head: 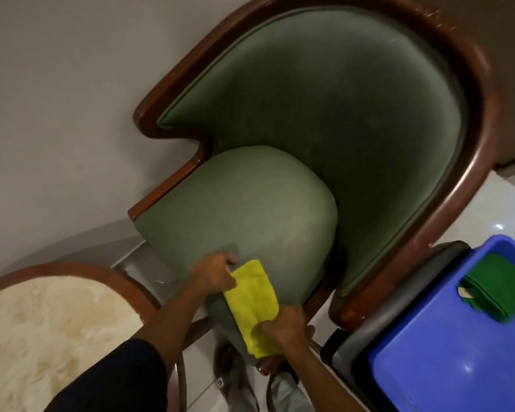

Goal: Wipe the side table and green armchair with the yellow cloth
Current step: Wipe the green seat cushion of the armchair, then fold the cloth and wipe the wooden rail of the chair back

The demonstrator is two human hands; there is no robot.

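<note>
The green armchair [324,129] with a dark wooden frame fills the upper middle of the head view. A yellow cloth [252,295] lies spread over the front edge of its green seat cushion [238,209]. My left hand [213,273] pinches the cloth's upper left edge on the cushion. My right hand [283,327] presses and grips the cloth's lower end at the seat's front rim. The round side table [42,322], marble-topped with a brown wooden rim, sits at the lower left.
A blue plastic bin [446,337] on a dark cart stands at the lower right, with a green cloth [500,283] in it. A pale wall runs behind the chair on the left. My shoes [235,379] show on the tiled floor below the seat.
</note>
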